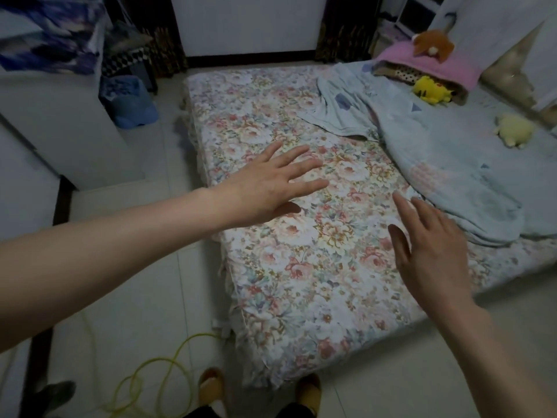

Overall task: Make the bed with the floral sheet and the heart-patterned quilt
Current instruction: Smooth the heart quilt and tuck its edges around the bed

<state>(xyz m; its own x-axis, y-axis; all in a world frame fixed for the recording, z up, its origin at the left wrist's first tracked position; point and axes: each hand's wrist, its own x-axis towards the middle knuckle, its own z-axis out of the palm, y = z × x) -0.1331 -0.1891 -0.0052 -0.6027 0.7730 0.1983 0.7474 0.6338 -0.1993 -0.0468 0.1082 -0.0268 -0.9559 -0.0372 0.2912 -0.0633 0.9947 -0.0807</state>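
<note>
Dim room, cold bluish cast throughout. We log the brightest patch on the floral sheet, between the two hands; the light seems to come from near the camera. The left hand throws a soft dark shadow under its thumb onto the sheet. Corners fall off; the curtains go almost black. We see floor tile lines bowing toward the edges, wide-lens distortion. Right hand fingers slightly smeared; far yellow plush soft, detail low.

Both hands outstretched, fingers spread.
</note>
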